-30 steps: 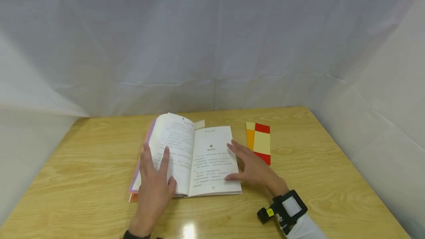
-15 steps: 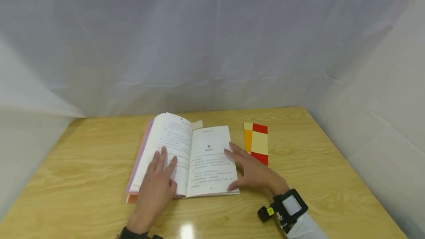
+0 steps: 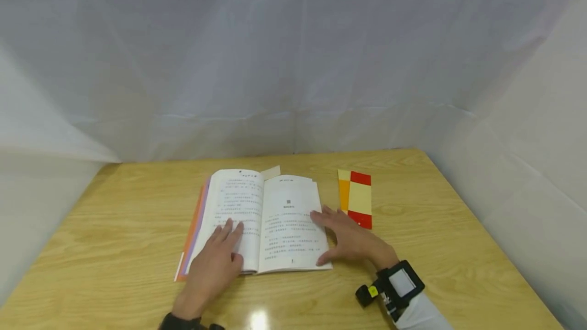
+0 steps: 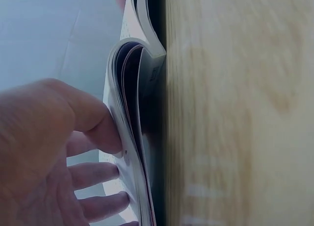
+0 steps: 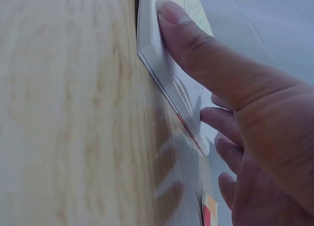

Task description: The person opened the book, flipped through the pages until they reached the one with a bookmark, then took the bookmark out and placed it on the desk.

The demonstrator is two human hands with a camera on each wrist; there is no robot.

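Head view: one open book (image 3: 257, 220), lying flat near the middle of the tabletop (image 3: 435, 248). My left hand (image 3: 215, 264) rests on its left page, fingers straight and flat, grasping nothing. My right hand (image 3: 350, 238) presses the right page, fingers spread, thumb at the near edge. One red-and-yellow card (image 3: 355, 197), just beside the book toward the right edge, untouched.

It looked like a staged recording booth: white sheeting (image 3: 293, 65) hung from nine to three o'clock round a bare wooden table (image 3: 412, 248).
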